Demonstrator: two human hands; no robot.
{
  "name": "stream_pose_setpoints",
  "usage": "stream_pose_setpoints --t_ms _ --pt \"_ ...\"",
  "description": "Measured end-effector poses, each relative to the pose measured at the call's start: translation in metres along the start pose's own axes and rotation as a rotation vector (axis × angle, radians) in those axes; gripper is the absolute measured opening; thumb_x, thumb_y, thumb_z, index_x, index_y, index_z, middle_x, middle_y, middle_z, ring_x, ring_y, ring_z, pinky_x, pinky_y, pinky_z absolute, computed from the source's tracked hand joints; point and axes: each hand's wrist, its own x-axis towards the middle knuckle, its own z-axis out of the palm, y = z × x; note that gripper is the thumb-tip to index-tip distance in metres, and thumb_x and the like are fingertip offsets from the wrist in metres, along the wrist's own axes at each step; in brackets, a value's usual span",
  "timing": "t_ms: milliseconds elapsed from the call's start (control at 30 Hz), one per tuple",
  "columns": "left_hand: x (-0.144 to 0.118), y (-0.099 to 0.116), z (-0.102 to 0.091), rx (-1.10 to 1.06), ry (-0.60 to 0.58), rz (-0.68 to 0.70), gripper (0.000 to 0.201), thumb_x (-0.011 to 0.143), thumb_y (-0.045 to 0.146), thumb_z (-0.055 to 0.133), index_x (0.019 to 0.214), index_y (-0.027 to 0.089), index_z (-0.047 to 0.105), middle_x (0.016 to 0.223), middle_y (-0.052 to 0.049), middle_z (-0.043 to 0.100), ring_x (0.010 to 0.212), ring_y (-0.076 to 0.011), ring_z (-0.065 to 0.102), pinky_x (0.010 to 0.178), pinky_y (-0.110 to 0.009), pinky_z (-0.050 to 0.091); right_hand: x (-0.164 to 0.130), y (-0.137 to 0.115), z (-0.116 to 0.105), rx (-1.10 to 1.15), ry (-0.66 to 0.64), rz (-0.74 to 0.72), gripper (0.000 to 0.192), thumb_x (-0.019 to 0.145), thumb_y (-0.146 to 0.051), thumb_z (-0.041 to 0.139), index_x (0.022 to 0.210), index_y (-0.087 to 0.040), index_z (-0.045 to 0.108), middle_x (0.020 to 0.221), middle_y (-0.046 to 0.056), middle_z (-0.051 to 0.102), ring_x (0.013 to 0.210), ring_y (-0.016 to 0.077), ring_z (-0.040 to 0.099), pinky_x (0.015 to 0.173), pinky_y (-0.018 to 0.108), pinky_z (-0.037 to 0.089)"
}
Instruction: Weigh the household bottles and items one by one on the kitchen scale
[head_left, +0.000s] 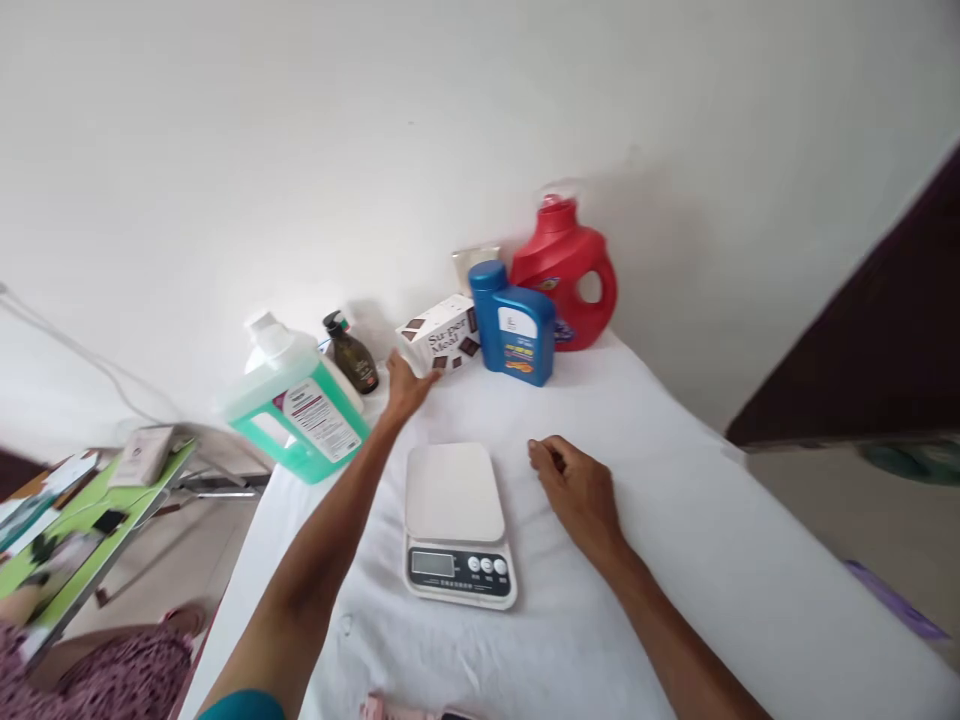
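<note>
My left hand (409,388) reaches to the back of the white-covered table, its thumb and fingers around the near left end of a white box with brown squares and "Super Meal" lettering (442,335). The fingers behind the box are partly hidden. My right hand (576,485) is loosely curled above the cloth, right of the scale, and I see nothing in it. Between my arms lies a white kitchen scale (454,495) with a bare platform and a grey display. A blue bottle (517,335) stands just right of the box.
Behind the blue bottle stands a red detergent jug (562,270). A green liquid jug (304,405) and a dark pump bottle (351,355) are at the left. A pink item (397,710) lies at the near edge. Another person sits by a green table (82,570).
</note>
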Motion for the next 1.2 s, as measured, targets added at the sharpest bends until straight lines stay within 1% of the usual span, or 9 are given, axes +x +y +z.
stream_pose_setpoints --t_ms 133,267,367,467,567,633,767,900,1200 --pt "-0.080 0.030 -0.049 0.043 -0.007 0.302 0.075 0.092 0.036 0.077 0.156 0.024 0.041 0.150 -0.020 0.055 0.132 -0.0300 0.062 0.088 -0.040 0.065 0.002 0.000 -0.002 -0.046 -0.052 0.026 0.040 0.092 -0.059 0.048 0.071 -0.026 0.058 0.066 0.003 0.068 0.061 0.0209 0.060 0.064 0.034 0.043" --pt "-0.120 0.042 -0.138 0.281 0.447 0.516 0.058 0.093 0.032 0.076 0.145 0.025 0.051 0.139 -0.015 0.060 0.130 -0.0282 0.059 0.097 -0.043 0.059 0.001 -0.003 -0.002 -0.070 -0.071 0.078 0.041 0.089 -0.061 0.049 0.072 -0.026 0.061 0.072 0.005 0.073 0.068 0.0253 0.068 0.068 0.037 0.047" --pt "-0.118 0.019 -0.197 0.349 0.782 0.300 0.076 0.082 0.044 0.085 0.144 0.021 0.049 0.142 -0.017 0.055 0.133 -0.0317 0.055 0.107 -0.048 0.052 0.000 -0.005 -0.001 -0.056 -0.072 0.099 0.040 0.088 -0.061 0.050 0.072 -0.026 0.061 0.076 0.007 0.076 0.074 0.0282 0.073 0.071 0.039 0.049" --pt "-0.111 -0.016 -0.228 0.175 0.757 -0.028 0.075 0.082 0.059 0.082 0.139 0.021 0.053 0.140 -0.015 0.058 0.131 -0.0307 0.057 0.110 -0.046 0.050 -0.001 -0.006 -0.001 -0.049 -0.065 0.090 0.040 0.087 -0.061 0.051 0.072 -0.026 0.062 0.078 0.007 0.077 0.074 0.0295 0.074 0.071 0.041 0.050" --pt "-0.106 -0.045 -0.232 -0.093 0.406 -0.191 0.061 0.084 0.070 0.074 0.119 0.020 0.064 0.113 -0.010 0.069 0.111 -0.0261 0.067 0.097 -0.039 0.055 -0.001 -0.004 -0.001 -0.046 -0.069 0.084 0.041 0.087 -0.063 0.053 0.072 -0.027 0.063 0.077 0.008 0.077 0.072 0.0303 0.074 0.068 0.041 0.051" --pt "-0.101 -0.057 -0.226 -0.213 0.305 -0.193 0.056 0.085 0.073 0.071 0.099 0.019 0.067 0.093 -0.006 0.068 0.091 -0.0206 0.067 0.084 -0.033 0.055 -0.001 -0.004 -0.001 -0.044 -0.064 0.081 0.041 0.088 -0.062 0.053 0.072 -0.026 0.064 0.077 0.008 0.077 0.072 0.0298 0.074 0.067 0.040 0.051" --pt "-0.089 -0.064 -0.209 -0.384 0.458 -0.175 0.061 0.079 0.073 0.077 0.065 0.021 0.049 0.062 0.004 0.047 0.059 -0.0105 0.047 0.059 -0.025 0.042 -0.001 -0.003 0.000 -0.044 -0.046 0.070 0.038 0.091 -0.058 0.053 0.074 -0.025 0.064 0.077 0.007 0.076 0.073 0.0265 0.073 0.067 0.036 0.050" --pt "-0.090 -0.052 -0.196 -0.488 0.607 -0.198 0.069 0.068 0.063 0.089 0.060 0.025 0.032 0.051 0.011 0.024 0.046 -0.0066 0.023 0.046 -0.024 0.023 -0.001 -0.005 0.001 -0.015 -0.047 0.071 0.038 0.091 -0.057 0.052 0.073 -0.024 0.060 0.073 0.005 0.072 0.067 0.0226 0.068 0.065 0.033 0.048" --pt "-0.141 -0.002 -0.213 -0.454 0.699 -0.171 0.066 0.067 0.040 0.091 0.052 0.022 0.030 0.044 0.010 0.031 0.042 -0.0047 0.026 0.042 -0.022 0.021 0.001 -0.003 0.003 0.018 -0.003 0.007 0.037 0.095 -0.052 0.051 0.069 -0.025 0.052 0.067 0.002 0.066 0.064 0.0182 0.057 0.066 0.031 0.045"
